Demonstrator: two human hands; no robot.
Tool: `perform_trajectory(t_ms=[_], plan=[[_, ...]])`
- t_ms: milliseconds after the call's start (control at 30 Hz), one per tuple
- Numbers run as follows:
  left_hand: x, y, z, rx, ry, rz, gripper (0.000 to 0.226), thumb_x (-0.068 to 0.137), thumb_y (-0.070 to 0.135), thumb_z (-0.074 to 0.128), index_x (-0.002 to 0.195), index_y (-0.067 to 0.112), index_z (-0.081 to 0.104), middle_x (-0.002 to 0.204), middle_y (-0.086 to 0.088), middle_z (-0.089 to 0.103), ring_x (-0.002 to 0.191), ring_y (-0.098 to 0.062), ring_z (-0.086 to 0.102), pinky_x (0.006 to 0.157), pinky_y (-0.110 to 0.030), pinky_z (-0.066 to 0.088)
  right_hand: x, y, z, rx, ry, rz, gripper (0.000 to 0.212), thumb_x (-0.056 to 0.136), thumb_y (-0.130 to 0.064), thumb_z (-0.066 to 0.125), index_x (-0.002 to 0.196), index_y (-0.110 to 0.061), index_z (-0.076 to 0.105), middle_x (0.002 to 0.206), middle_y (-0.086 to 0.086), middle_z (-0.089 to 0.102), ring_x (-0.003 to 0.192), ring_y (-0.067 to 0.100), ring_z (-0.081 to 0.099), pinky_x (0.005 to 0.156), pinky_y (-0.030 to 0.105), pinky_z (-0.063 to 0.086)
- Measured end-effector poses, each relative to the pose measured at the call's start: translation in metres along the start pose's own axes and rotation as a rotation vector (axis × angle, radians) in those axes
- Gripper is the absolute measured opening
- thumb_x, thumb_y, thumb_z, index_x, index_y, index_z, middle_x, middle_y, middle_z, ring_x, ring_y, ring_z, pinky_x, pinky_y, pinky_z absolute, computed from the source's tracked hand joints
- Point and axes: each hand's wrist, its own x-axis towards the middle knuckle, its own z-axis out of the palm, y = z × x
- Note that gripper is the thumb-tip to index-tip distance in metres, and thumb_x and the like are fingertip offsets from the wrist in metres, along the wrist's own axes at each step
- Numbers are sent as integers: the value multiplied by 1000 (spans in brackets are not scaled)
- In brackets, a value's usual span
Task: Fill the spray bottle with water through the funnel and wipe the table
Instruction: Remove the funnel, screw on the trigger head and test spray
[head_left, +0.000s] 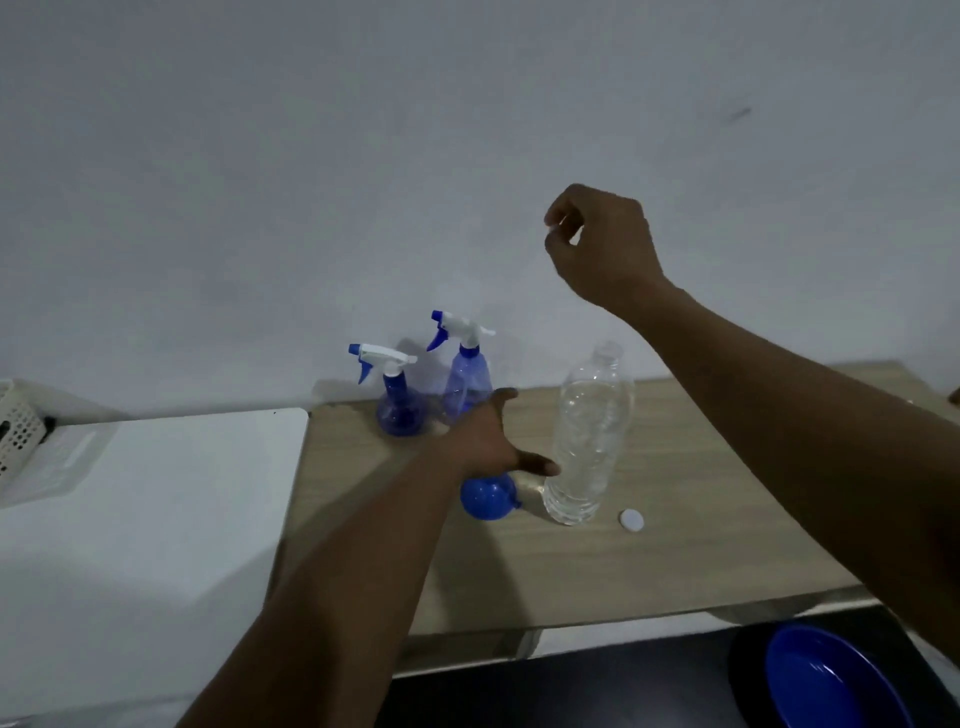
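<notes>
Basket (15, 421) comes first, at the far left. It is white with little holes. Next to it is a white top (156, 493). Then comes the wooden table (649, 561), which sits against the wall.

At the back of the table stand two blue spray bottles with white tops. The small round spray bottle (397, 410) is on the left. The tall spray bottle (467, 379) is just beside it on the right.

The left hand (483, 441) reaches out in front of the tall spray bottle. Its fingers (504, 397) are straight and spread, and they hold nothing. I cannot tell if they touch the bottle. The thumb points at the water bottle.

The blue funnel (488, 496) lies on the table, partly under the left hand.

Just to its right stands the clear water bottle (589, 441), with water in it and its top open. The white cap (631, 518) lies on the table near the bottom of the water bottle.

The right hand (602, 244) is up in the air in front of the wall, above the water bottle. Its fingers are curled in, and nothing shows in them.

A blue bowl (831, 680) sits low at the right, on a dark top.
</notes>
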Motion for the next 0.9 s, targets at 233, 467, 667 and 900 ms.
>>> perform_trajectory(t_ms=[233,467,667,900], plan=[[17,29,53,-160,79,135,114,51,50,95,145,34,33,141,9,52,128,-17,52,103,-36,46,-93,125,-14,38,90,562,16,87,-20,58,101,-20,64,80,-4,63,83,19,61,77,27,44],[22,26,76,-219,218,104,105,40,61,92,132,42,43,122,16,64,113,-12,61,98,-40,53,-248,187,52,-46,-654,591,43,83,-22,72,124,-22,60,115,8,62,99,22,63,88,32,50],[19,32,84,-201,272,73,109,41,64,90,136,40,42,126,15,63,114,-13,61,96,-42,54,-287,197,69,-189,-812,318,31,98,-26,48,127,-24,58,125,5,51,112,24,50,92,36,48],[23,45,99,-211,323,57,104,44,59,92,135,38,45,122,15,65,111,-11,62,96,-39,54,-209,219,38,230,-470,735,21,91,-18,67,112,-14,68,97,11,70,85,26,68,72,31,51]])
